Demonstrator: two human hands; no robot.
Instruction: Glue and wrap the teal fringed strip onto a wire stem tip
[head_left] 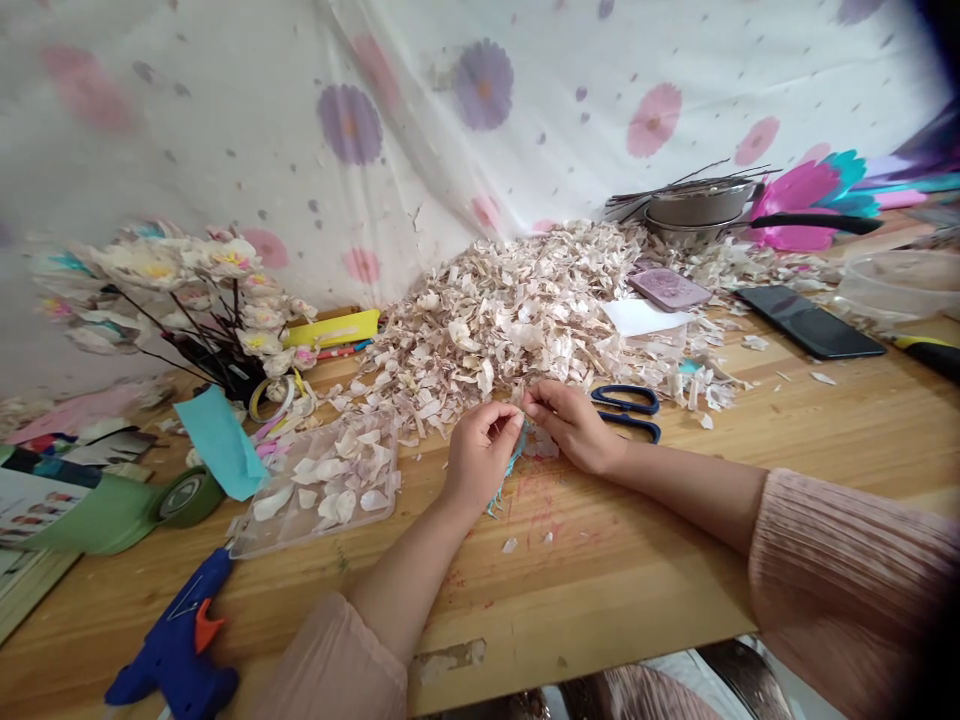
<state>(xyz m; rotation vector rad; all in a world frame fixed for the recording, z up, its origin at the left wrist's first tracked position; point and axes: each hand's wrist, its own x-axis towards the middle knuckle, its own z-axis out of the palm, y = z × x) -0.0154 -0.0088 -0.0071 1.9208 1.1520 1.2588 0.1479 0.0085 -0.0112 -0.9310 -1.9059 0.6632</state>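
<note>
Left of the left hand (480,455) we see a blue glue gun (169,638) and some green plastic (124,515). Beyond the right hand (576,430) we find a black phone (810,322) and a grey pan (697,208) before a floral sheet (247,120).

A white sheet (217,90) hung behind the counter (660,570), creased in slanting folds and printed with pink and purple flowers (484,85) among small greyish spots. The counter was yellowish-brown wood with visible grain, marked with reddish stains (536,505) and worn near its front edge. The light was pale and soft.
</note>
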